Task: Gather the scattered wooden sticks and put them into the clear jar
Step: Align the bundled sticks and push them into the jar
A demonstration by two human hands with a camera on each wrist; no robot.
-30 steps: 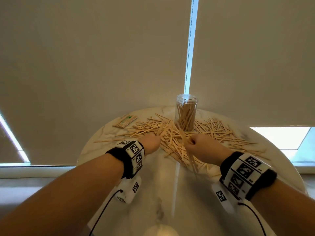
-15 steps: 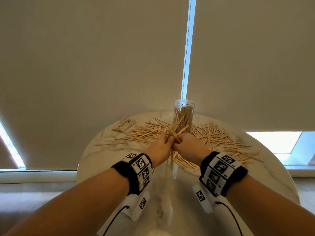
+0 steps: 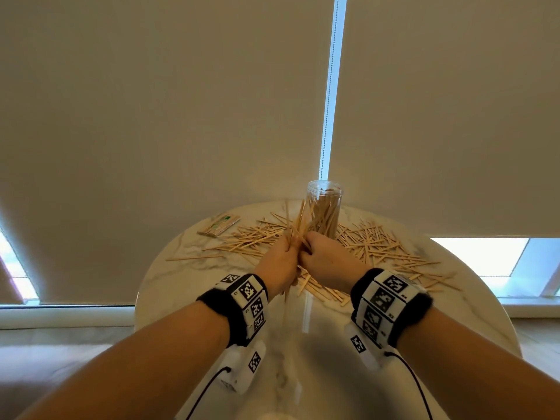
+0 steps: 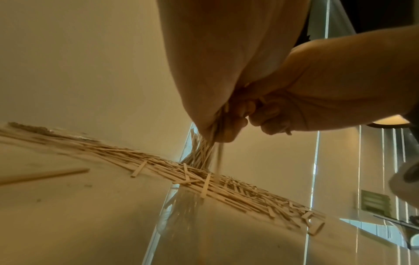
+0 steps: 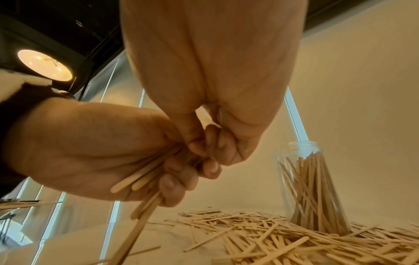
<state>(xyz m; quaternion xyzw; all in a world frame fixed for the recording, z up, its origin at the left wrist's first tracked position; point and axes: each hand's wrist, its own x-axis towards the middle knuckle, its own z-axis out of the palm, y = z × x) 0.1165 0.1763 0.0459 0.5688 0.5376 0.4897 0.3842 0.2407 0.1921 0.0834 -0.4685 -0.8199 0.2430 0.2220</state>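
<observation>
Sticks (image 3: pixel 372 247) lay mostly scattered over the surface (image 3: pixel 188 286) around the clear jar (image 3: pixel 324 207), which already held a good share. Our left hand (image 3: pixel 277 262) and right hand (image 3: pixel 325 257) met before it, fingers (image 5: pixel 172 182) curled round one bundle (image 3: pixel 295 225), not yet dropped in.

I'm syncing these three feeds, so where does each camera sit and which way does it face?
Head: worn on the head, looking forward and down at the round table; both forearms, left hand and right hand show.
Left wrist: under that wrist, looking along the palm at the stick bundle.
Right wrist: likewise, facing the clear jar.
All three share the hands, bundle, jar and scattered sticks.
</observation>
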